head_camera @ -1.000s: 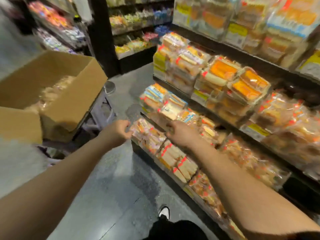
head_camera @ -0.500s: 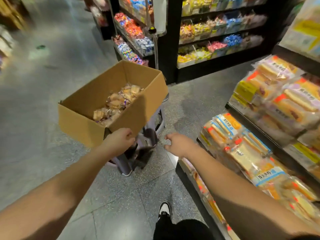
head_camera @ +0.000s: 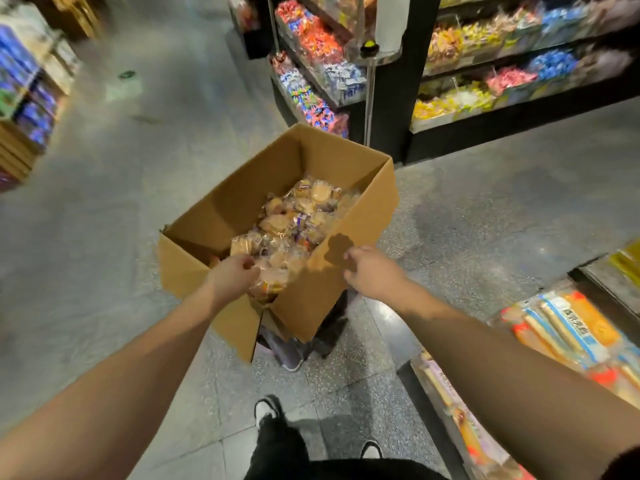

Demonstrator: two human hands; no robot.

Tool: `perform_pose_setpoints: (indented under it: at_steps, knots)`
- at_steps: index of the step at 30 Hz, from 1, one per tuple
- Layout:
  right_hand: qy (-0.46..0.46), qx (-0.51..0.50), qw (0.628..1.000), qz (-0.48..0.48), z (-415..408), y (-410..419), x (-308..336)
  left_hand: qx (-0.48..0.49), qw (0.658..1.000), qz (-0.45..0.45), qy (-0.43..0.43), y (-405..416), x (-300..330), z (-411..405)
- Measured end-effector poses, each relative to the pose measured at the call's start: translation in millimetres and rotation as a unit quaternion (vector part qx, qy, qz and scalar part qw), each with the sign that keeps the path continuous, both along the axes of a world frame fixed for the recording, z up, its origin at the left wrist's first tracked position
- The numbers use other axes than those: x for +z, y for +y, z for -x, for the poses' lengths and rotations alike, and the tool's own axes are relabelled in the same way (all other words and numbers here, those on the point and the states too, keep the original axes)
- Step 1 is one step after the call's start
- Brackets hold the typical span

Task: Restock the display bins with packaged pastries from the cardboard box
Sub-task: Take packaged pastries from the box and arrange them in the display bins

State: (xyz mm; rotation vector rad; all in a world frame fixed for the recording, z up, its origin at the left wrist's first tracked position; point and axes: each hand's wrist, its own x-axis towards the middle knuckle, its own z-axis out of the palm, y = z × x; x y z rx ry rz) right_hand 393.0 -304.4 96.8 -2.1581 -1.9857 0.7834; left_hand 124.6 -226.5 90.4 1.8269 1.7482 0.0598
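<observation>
The left hand (head_camera: 232,276) is down over the near end of the cardboard box (head_camera: 214,216), its fingers curled in among the wrapped pastries (head_camera: 294,220). Whether it has actually closed on a packet I cannot tell, since the fingertips are hidden against the wrappers. The right hand (head_camera: 367,271) hangs just at the box's right wall, near the near corner, fingers loosely bent and holding nothing; its shadow falls on the cardboard beside it.

The box is open at the top, with the pastries heaped towards its far and right side and bare cardboard showing at the left. It sits raised off the floor (head_camera: 104,209) on some low stand (head_camera: 291,351) that is mostly hidden beneath it. One near flap hangs down loose.

To my eye this is the reach for a fresh load. It would go best if the left hand scooped several packets from the top of the heap rather than digging under, because the wrappers look slippery and thin. The right hand could steady the box wall, as the perch looks narrow and a hard pull might tip it.

The display bins (head_camera: 571,344) with long packaged cakes lie low at the right, close behind the right arm, so a short turn should carry the goods across. Candy shelves (head_camera: 485,84) stand further off, beyond the box.
</observation>
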Motion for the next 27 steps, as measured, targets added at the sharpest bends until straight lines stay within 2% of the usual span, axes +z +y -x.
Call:
perform_pose_setpoints:
  at_steps: [7,13,15,19,24,27]
  knots:
    - [-0.023,-0.039,0.999,0.016,39,107,-24,0.052,0.998,0.044,-0.004,124,-40,33]
    - [-0.041,-0.078,0.993,0.082,75,198,-75,0.054,0.987,0.153,0.017,222,-92,43]
    - [-0.043,-0.084,0.99,0.103,86,226,-98,0.073,0.978,0.193,0.017,246,-116,43]
    - [-0.051,-0.069,0.987,0.133,104,273,-149,0.17,0.952,0.256,0.01,285,-171,40]
    - [-0.04,-0.084,0.988,0.119,125,325,-216,0.228,0.93,0.284,0.039,310,-219,21]
    - [-0.048,-0.087,0.987,0.124,134,352,-248,0.248,0.916,0.316,0.018,326,-301,24]
